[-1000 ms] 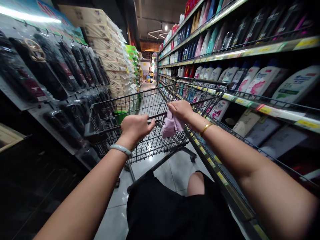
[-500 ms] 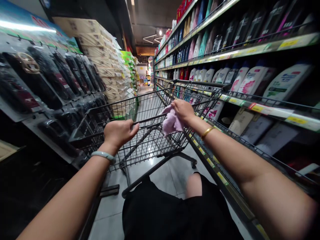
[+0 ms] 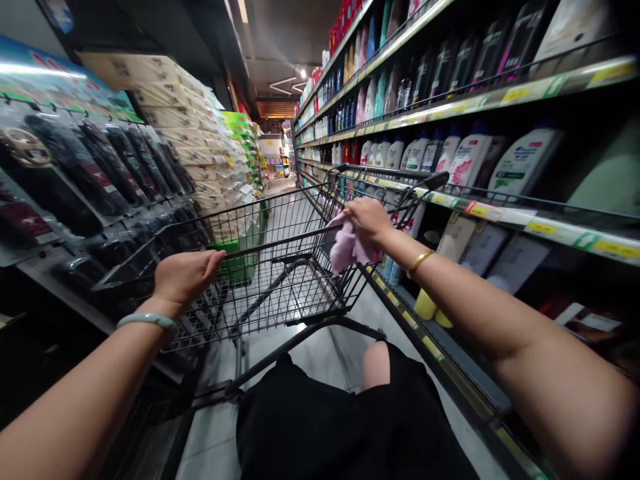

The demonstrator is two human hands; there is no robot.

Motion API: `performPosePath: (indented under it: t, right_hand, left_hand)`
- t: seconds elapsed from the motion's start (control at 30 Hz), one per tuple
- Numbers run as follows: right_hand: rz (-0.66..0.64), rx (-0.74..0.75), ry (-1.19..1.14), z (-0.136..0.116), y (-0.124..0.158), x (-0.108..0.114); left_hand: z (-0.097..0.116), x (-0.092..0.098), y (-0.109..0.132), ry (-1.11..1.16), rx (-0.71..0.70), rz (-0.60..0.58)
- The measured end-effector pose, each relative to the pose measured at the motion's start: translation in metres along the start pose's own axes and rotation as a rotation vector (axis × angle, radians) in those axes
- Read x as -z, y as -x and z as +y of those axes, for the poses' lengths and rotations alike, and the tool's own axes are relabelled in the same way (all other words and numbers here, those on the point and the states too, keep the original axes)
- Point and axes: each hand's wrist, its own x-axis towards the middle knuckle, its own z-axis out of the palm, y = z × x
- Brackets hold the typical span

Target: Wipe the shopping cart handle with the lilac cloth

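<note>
A black wire shopping cart [image 3: 280,307] stands crosswise in front of me; no goods show in its basket. My left hand [image 3: 185,275], with a pale bangle at the wrist, is closed around the cart's near top rail at the left. Farther right along the same rail, my right hand [image 3: 369,219] is closed on a crumpled lilac cloth [image 3: 345,248]. The cloth hangs down over the rail beneath the fingers. A gold bangle circles the right wrist.
Shelves of shampoo bottles [image 3: 470,157] line the right side, close to the cart. On the left are hanging packs of dark items [image 3: 95,173] and a tall stack of wrapped packages [image 3: 175,127]. A tiled floor [image 3: 210,433] runs down the aisle.
My left hand has slid left along the rail, away from the right hand. The right hand and cloth have shifted slightly right. The view has moved forward and turned a little right.
</note>
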Motion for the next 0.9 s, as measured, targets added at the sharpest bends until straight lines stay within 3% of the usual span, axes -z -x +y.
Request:
performPosePath:
  t: [0.07, 0.13, 0.2, 0.27, 0.37, 0.53, 0.63, 0.77, 0.9]
  right_hand:
    - [0.042, -0.108, 0.059, 0.029, 0.013, 0.005]
    - [0.066, -0.115, 0.105, 0.042, 0.028, 0.006]
    - [0.09, -0.085, 0.121, 0.037, 0.04, 0.003]
    - [0.106, -0.077, 0.114, 0.023, 0.047, 0.0]
    - [0.087, -0.049, 0.099, 0.009, 0.048, -0.002]
    - [0.121, 0.118, 0.067, 0.029, 0.059, -0.002]
    - [0.246, 0.132, 0.048, 0.041, 0.076, -0.01]
    - [0.365, -0.094, 0.04, 0.023, 0.101, -0.038]
    - [0.258, -0.176, -0.041, -0.026, 0.132, -0.086]
  left_hand:
    - [-0.009, -0.001, 0.0, 0.006, -0.004, -0.021]
    - [-0.016, -0.001, 0.0, -0.005, -0.027, -0.031]
    - [-0.016, -0.001, 0.001, -0.052, -0.068, 0.031]
    - [-0.004, 0.002, 0.003, -0.088, -0.101, 0.167]
    - [0.047, 0.01, 0.0, 0.012, -0.153, 0.29]
    - [0.173, 0.028, -0.029, 0.25, -0.282, 0.233]
    - [0.227, 0.035, -0.045, 0.266, -0.312, 0.163]
    - [0.254, 0.032, -0.053, 0.228, -0.228, 0.058]
    - [0.256, 0.025, -0.054, 0.242, -0.172, 0.098]
